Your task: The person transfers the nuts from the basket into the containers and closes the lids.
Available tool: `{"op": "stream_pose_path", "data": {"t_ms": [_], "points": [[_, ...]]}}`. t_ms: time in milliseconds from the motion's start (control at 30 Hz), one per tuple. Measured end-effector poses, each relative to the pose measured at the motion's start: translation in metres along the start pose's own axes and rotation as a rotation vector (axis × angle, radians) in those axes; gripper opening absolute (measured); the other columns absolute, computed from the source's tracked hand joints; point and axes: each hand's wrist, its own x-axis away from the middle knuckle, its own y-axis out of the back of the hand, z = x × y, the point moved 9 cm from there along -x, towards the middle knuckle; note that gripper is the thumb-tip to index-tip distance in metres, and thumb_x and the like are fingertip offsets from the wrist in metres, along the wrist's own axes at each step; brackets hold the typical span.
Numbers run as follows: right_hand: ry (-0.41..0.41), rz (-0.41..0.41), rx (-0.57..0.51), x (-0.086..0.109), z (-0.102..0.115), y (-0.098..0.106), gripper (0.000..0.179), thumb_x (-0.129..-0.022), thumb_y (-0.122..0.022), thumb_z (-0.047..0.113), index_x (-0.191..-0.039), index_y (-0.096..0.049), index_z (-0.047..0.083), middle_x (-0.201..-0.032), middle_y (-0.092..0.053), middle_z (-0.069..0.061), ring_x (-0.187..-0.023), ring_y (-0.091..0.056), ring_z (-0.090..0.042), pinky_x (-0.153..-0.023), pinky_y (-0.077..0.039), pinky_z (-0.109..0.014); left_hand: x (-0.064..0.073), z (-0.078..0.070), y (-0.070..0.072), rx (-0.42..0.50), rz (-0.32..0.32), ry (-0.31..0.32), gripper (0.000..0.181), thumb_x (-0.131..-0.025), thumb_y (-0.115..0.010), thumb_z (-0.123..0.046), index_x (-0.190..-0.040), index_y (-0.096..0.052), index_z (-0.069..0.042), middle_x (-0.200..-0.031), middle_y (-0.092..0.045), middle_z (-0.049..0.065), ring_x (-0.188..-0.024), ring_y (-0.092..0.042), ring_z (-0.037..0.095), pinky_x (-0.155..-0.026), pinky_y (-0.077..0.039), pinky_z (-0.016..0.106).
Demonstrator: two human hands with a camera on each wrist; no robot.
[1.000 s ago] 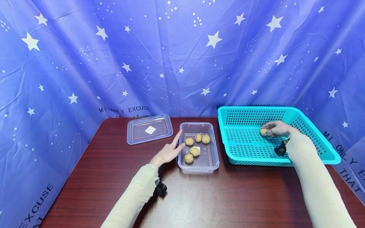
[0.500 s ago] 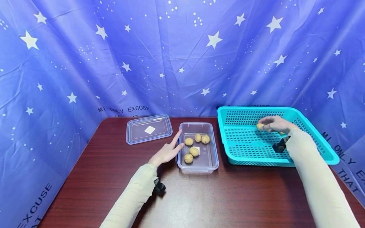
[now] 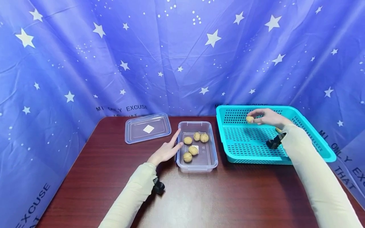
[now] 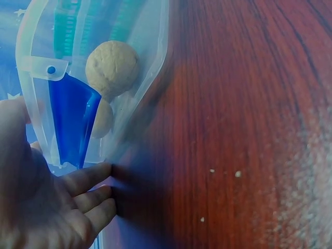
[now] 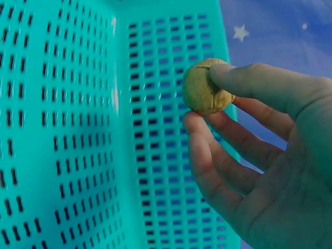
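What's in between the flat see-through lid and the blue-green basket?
In the head view, the clear box sits between the lid and the basket, with five walnuts inside. The left hand touches the box's side facing the lid.

A dark reddish-brown wooden table (image 3: 205, 199) bears three things along its far side. From its middle, a clear lid (image 3: 157, 127) edged in blue lies flat at eleven o'clock, a clear plastic container (image 3: 197, 168) stands at twelve, and a perforated teal basket (image 3: 253, 159) sits at two. Pale specks (image 4: 238, 174) dot the wood in the left wrist view.
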Motion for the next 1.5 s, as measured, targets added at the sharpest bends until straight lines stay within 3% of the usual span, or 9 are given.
{"op": "stream_pose_path", "data": {"t_ms": [200, 500, 733, 1000, 1500], "points": [[0.043, -0.009, 0.028, 0.003, 0.020, -0.005, 0.045, -0.097, -0.060, 0.016, -0.137, -0.049, -0.002, -0.135, -0.047, -0.024, -0.111, -0.052, -0.036, -0.087, -0.048, -0.049, 0.002, 0.004, -0.002, 0.002, 0.001, 0.006, 0.065, -0.101, -0.037, -0.052, -0.155, -0.002, -0.040, -0.139, -0.047, 0.024, -0.121, -0.048, 0.045, -0.100, -0.039, 0.053], [0.099, -0.011, 0.024, 0.010, 0.048, -0.015, 0.044, -0.097, -0.061, 0.022, -0.136, -0.052, 0.003, -0.137, -0.047, -0.019, -0.119, -0.046, -0.036, -0.090, -0.042, -0.051, 0.003, 0.001, -0.004, -0.002, 0.000, -0.005, 0.065, -0.102, -0.038, -0.048, -0.156, -0.003, -0.037, -0.138, -0.047, 0.026, -0.120, -0.050, 0.045, -0.100, -0.039, 0.052], [0.147, 0.002, -0.038, 0.009, 0.073, -0.035, 0.042, -0.096, -0.063, 0.020, -0.134, -0.055, 0.005, -0.135, -0.050, -0.016, -0.116, -0.052, -0.035, -0.092, -0.043, -0.054, 0.004, 0.002, -0.004, -0.005, 0.009, -0.005, 0.065, -0.102, -0.037, -0.049, -0.156, -0.002, -0.036, -0.136, -0.048, 0.027, -0.118, -0.051, 0.046, -0.099, -0.040, 0.052], [0.248, 0.032, -0.039, 0.006, 0.094, -0.061, 0.039, -0.095, -0.064, 0.018, -0.131, -0.057, 0.005, -0.133, -0.052, -0.015, -0.112, -0.054, -0.031, -0.088, -0.048, -0.047, 0.005, 0.001, -0.005, -0.007, 0.017, 0.003, 0.065, -0.102, -0.037, -0.048, -0.156, -0.002, -0.037, -0.138, -0.047, 0.026, -0.119, -0.050, 0.045, -0.099, -0.039, 0.052], [0.329, 0.067, -0.082, 0.001, 0.128, -0.098, 0.036, -0.091, -0.069, 0.015, -0.126, -0.062, 0.009, -0.124, -0.059, -0.007, -0.104, -0.058, -0.026, -0.087, -0.047, -0.043, -0.001, -0.001, -0.001, -0.012, 0.004, -0.003, 0.066, -0.101, -0.038, -0.049, -0.155, -0.002, -0.038, -0.138, -0.048, 0.025, -0.120, -0.050, 0.043, -0.101, -0.038, 0.051]]}}
